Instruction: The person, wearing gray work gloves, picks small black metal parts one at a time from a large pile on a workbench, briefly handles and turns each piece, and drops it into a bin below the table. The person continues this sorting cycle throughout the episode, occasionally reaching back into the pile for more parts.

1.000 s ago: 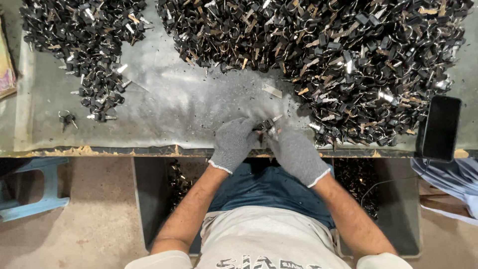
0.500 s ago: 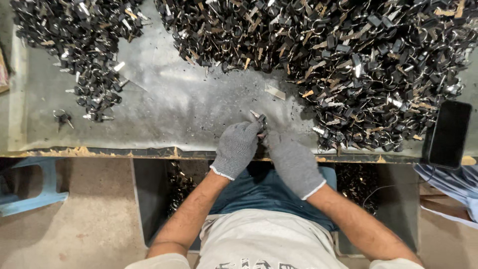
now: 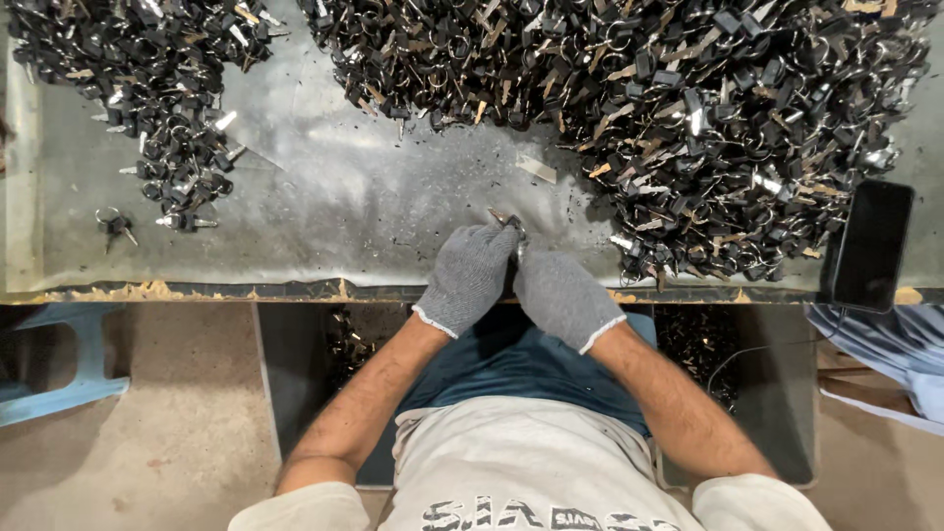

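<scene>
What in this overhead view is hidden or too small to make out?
- The small metal piece between the hands: the gloves cover most of it, so its shape is unclear.
- Left hand and right hand: fingertips hidden by the gloves.
- Big pile of keys: cut off by the top edge.
- Dark phone: screen blank, nothing readable.

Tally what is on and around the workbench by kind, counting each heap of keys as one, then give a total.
Gloved hands: 2, left hand and right hand, together on one small key
Heaps of keys: 2, small heap and large heap
Stray key on a ring: 1
Dark phone: 1
Metal-topped bench: 1
Blue stool: 1
Total: 9
</scene>
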